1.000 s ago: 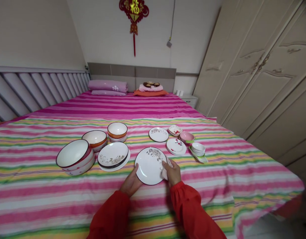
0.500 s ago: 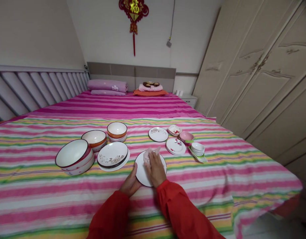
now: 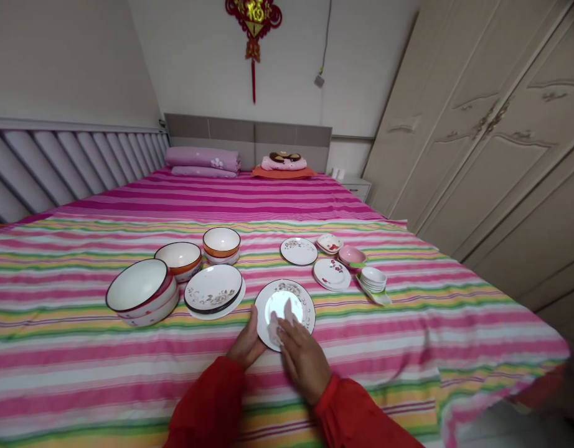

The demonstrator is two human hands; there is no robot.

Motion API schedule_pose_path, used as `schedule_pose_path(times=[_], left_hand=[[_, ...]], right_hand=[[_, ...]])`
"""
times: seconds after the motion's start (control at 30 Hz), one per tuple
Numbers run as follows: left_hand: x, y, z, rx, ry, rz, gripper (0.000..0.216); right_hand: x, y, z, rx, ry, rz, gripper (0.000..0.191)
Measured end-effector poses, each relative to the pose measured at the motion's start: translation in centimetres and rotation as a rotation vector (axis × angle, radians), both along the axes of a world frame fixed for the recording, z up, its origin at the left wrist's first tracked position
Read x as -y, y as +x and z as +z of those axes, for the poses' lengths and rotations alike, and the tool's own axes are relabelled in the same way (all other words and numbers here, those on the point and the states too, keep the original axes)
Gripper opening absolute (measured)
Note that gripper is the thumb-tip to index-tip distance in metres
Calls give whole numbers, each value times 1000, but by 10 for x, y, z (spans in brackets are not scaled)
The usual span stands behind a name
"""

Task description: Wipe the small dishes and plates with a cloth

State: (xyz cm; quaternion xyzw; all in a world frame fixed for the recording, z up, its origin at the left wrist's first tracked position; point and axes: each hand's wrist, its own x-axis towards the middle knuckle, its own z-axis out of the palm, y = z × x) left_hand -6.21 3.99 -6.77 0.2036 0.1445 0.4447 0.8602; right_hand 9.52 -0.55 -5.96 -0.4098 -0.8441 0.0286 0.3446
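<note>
A white plate (image 3: 303,305) with a dark rim and a brown flower print is tilted up toward me just above the striped cloth. My left hand (image 3: 248,341) grips its left edge, thumb on the rim and fingers underneath. Against the lower part of the plate's face, my right hand (image 3: 302,354) presses a crumpled pale tissue (image 3: 276,326) under its fingers. Light glares off the plate's middle. Left of it lies a stack of similar flowered plates (image 3: 213,287).
Stacked bowls (image 3: 138,286) stand at the left, with more orange-banded bowls (image 3: 221,241) behind. On the right are a single flowered plate (image 3: 299,251), small plates (image 3: 332,274), a pink bowl (image 3: 352,255) and small white dishes (image 3: 373,277). All rest on a striped cloth (image 3: 184,373) over a bed.
My right hand has slid down and toward me across the plate with the tissue, uncovering the flower print and the glare. My left hand keeps its hold on the edge.
</note>
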Motion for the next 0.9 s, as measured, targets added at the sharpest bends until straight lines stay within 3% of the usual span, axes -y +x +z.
schedule_pose_path(times=[0.1, 0.2, 0.33, 0.43, 0.63, 0.73, 0.9], left_hand=[[-2, 2, -4, 59, 58, -18, 64], [-4, 2, -10, 69, 66, 10, 63], [-7, 1, -16, 55, 28, 30, 60], [-8, 1, -16, 54, -5, 55, 58], [-5, 2, -6, 17, -55, 168, 56], [-1, 0, 0, -65, -118, 186, 58], [0, -1, 5, -125, -153, 14, 63]], right_hand=[[-9, 22, -6, -29, 35, -88, 42], [-38, 29, -5, -77, 53, -169, 40], [-79, 9, 6, -121, 18, -230, 41], [-89, -22, 16, -129, -59, -180, 44], [-55, -59, 20, -61, -88, 91, 51], [-29, -48, 10, -31, -96, 149, 55], [-1, -14, -3, 7, 5, 164, 50]])
